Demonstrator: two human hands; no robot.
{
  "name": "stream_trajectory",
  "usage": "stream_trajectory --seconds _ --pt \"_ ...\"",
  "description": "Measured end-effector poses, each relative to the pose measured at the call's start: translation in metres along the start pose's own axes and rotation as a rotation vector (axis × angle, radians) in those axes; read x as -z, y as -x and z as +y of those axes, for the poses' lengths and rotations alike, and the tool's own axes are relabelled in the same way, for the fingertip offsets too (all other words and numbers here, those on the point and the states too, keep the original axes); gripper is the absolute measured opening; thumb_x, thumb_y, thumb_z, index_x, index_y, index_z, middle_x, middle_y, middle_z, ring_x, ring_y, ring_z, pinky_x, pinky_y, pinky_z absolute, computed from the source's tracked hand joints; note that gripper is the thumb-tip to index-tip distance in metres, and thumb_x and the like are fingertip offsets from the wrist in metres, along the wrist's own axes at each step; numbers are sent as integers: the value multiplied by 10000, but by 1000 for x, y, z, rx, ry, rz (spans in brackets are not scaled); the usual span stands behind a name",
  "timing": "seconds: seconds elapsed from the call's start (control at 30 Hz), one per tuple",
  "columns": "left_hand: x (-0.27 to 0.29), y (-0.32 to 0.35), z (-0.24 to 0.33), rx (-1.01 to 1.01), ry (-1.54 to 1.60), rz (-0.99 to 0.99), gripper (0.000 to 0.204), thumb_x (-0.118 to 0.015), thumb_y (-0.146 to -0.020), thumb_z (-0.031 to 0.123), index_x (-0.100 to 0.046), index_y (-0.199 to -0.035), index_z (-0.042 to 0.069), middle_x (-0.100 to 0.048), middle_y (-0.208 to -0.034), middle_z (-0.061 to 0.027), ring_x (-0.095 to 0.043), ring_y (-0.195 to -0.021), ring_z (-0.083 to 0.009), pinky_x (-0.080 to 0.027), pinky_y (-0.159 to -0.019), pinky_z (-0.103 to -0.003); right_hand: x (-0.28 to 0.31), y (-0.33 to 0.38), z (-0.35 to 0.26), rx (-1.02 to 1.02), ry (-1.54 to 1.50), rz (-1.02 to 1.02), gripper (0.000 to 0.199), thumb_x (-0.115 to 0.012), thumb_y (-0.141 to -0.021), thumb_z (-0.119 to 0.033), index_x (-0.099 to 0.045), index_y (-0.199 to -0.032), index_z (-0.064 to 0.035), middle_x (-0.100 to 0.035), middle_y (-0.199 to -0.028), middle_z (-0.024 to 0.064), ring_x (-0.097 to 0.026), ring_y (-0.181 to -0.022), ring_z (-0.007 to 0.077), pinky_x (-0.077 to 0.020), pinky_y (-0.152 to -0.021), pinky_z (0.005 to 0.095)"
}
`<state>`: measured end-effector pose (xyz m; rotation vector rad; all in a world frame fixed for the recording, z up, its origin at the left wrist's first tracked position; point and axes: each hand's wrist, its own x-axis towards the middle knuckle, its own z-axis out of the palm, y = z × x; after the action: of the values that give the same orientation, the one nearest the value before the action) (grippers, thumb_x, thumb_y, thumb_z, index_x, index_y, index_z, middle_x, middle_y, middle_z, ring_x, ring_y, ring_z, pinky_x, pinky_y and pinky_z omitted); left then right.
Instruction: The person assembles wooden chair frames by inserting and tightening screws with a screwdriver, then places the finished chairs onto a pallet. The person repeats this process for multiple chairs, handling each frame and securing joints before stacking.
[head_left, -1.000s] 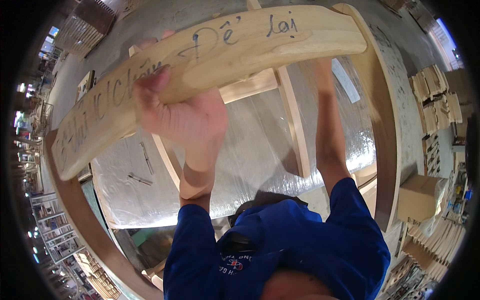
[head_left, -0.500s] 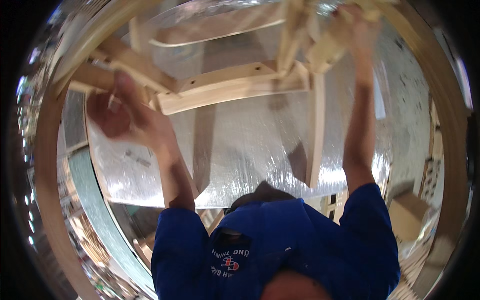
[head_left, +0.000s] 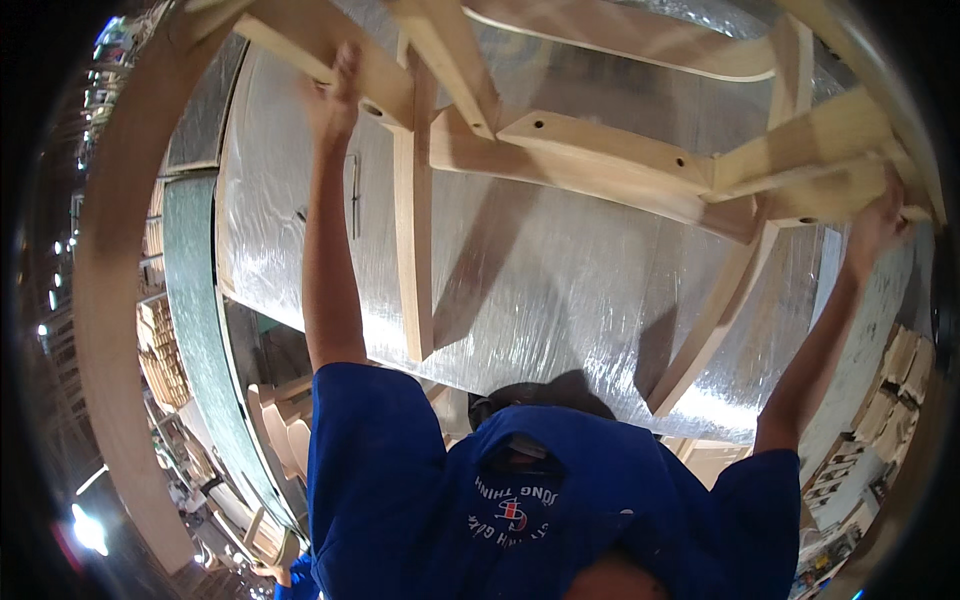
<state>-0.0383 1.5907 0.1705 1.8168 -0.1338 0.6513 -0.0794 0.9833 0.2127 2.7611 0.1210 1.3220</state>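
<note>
A pale wooden chair frame [head_left: 600,150] stands over a table [head_left: 570,280] covered in clear plastic film. Its legs, rails and a curved back piece show, with dark bolt holes in the rails. My left hand [head_left: 335,105] grips the left side rail, thumb up along its face; some fingers are hidden behind it. At the right, my right hand [head_left: 878,222] closes round the end of the opposite rail. A broad curved wooden band [head_left: 115,260] runs close along the left rim of the view; whether it belongs to the frame I cannot tell.
Beside the table on the left is a greenish board [head_left: 195,250], with stacked wood pieces [head_left: 165,355] beyond. Further wooden parts [head_left: 890,385] are piled at the right. A co-worker's blue sleeve [head_left: 298,578] shows at the lower left, near a wooden piece.
The frame has shifted and turned in view. My left hand, earlier blurred beside the frame, now holds the left rail. My right hand has moved outward and nearer along the right side.
</note>
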Motion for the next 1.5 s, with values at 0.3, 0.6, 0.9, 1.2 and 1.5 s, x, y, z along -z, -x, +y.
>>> stream_trajectory --seconds 0.3,0.6,0.9,1.2,1.5 --pt "127 165 -143 1096 -1175 191 808 -663 -670 623 -446 -1311 182 -346 -1346 -275 -336 -1251 -393 -308 -993 -482 -3 -5 -50 -166 -761 320 253 -449 -942 -149 -513 -1054 68 -583 -999 118 -562 -858 152 -456 -760 285" --pt "113 191 -131 437 -862 -80 154 -585 -802 34 -564 -936 -38 -637 -794 -163 -626 -727 -274 -492 -667 -370 26 -8 -90 -358 -449 130 548 -497 -937 -270 -257 -1255 106 -458 -1192 261 -530 -993 319 -418 -884 356" --pt "52 196 80 545 482 99 128 -615 -858 42 -571 -966 -12 -622 -864 -82 -581 -751 -136 -479 -674 -268 121 53 -203 -329 -842 -292 258 -678 -805 -120 -593 -1037 -47 -637 -955 92 -607 -809 190 -482 -711 308" --pt "-107 236 190 656 678 -409 155 -611 -835 -37 -622 -988 -55 -663 -930 -127 -626 -781 -155 -518 -712 -290 145 70 -231 -600 -1632 -730 184 -689 -807 -107 -628 -923 23 -662 -798 84 -633 -746 107 -507 -631 252" --pt "-156 166 175 332 253 -9 154 -620 -839 -26 -609 -966 -113 -663 -903 -153 -640 -865 -187 -509 -828 -290 156 49 -97 -518 -832 72 156 -632 -826 13 -633 -982 9 -676 -869 86 -630 -758 104 -499 -676 218"
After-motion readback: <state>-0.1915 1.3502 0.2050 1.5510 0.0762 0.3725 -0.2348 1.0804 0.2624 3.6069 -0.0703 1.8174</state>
